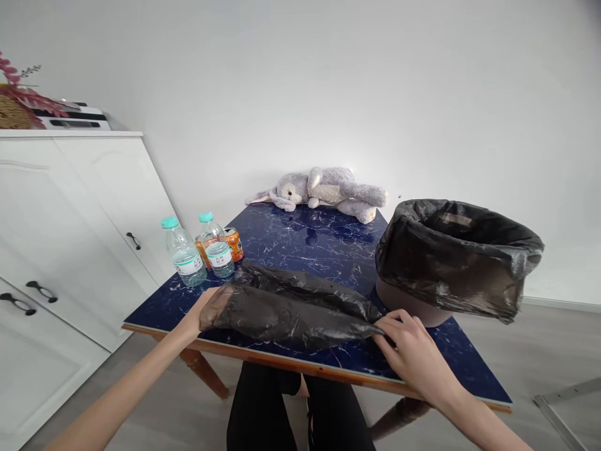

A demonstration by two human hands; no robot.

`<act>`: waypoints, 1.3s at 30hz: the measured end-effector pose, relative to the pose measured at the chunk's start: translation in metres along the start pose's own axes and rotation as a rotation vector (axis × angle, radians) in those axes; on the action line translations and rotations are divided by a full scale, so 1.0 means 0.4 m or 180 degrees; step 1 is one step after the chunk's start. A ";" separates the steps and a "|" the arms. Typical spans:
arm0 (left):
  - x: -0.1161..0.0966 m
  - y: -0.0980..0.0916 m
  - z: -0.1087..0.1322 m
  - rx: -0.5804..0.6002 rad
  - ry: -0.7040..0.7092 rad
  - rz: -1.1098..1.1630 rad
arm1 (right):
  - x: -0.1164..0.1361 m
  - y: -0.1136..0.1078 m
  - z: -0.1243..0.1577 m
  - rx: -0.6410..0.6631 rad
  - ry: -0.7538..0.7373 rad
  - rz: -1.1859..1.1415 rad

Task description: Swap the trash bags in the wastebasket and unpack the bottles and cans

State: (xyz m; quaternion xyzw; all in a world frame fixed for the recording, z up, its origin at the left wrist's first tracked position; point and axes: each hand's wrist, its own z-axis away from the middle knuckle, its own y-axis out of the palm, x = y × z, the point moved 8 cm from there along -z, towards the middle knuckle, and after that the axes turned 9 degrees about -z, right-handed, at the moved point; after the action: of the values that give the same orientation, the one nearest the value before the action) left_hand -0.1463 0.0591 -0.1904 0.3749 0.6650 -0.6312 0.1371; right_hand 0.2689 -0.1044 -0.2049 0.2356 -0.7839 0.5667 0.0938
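Note:
A black plastic garbage bag (291, 313) lies stretched lengthwise along the front of the table, its mouth slightly parted along the top. My left hand (213, 305) is at the bag's left end, covered by the thin film, which hides how its fingers are set. At the other end, my right hand (404, 341) pinches the bag's gathered tip. Just beyond my right hand stands a trash bin (413, 307) lined with another black bag (451, 263), its rim folded down outside. Near my left hand are two water bottles (188, 260) with teal caps.
Orange cans (233, 244) stand behind the bottles. A grey plush rabbit (328, 188) lies along the far edge of the blue marbled table (282, 232). White cabinets (84, 238) stand at left, and a metal frame (563, 407) shows at lower right.

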 end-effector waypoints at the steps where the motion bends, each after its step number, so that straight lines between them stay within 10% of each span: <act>1: -0.008 -0.004 -0.008 0.0049 0.0103 -0.0103 | -0.016 0.004 -0.015 0.0081 0.0190 -0.0044; 6: -0.063 -0.054 -0.008 -0.0203 0.0278 -0.1557 | -0.055 0.041 -0.069 0.0261 0.0501 0.0394; 11: -0.305 -0.096 0.157 -0.2511 0.1475 -0.2169 | -0.071 0.057 -0.090 0.0316 0.0922 0.0657; 12: -0.365 -0.051 0.194 -0.2379 0.2118 -0.2114 | -0.068 0.057 -0.092 0.0331 0.0942 0.0699; 14: -0.444 0.091 0.225 -0.0824 0.3009 -0.1931 | -0.062 0.054 -0.096 0.0353 0.0960 0.0757; 17: -0.464 0.226 0.201 0.0511 0.2746 -0.1791 | -0.052 0.051 -0.101 0.0385 0.0932 0.0788; 25: -0.350 0.251 -0.024 0.0161 0.1809 -0.2404 | 0.013 0.016 -0.069 0.0258 0.0691 0.0900; 30: -0.430 0.257 0.011 -0.0137 0.2129 -0.2312 | 0.169 -0.038 -0.054 -0.0551 -0.0217 0.0740; 33: -0.443 0.307 0.018 0.0260 0.2302 -0.2072 | 0.204 0.024 -0.081 -0.0348 -0.0471 0.0592; 39: -0.216 0.306 -0.104 0.0823 0.1324 -0.2198 | 0.071 0.170 -0.109 0.0532 0.0149 0.0355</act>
State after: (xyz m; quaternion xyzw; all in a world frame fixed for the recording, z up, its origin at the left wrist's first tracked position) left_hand 0.0067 0.0605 -0.2170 0.2636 0.6804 -0.6292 -0.2677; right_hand 0.2066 -0.0544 -0.2355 0.1853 -0.7434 0.6398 0.0605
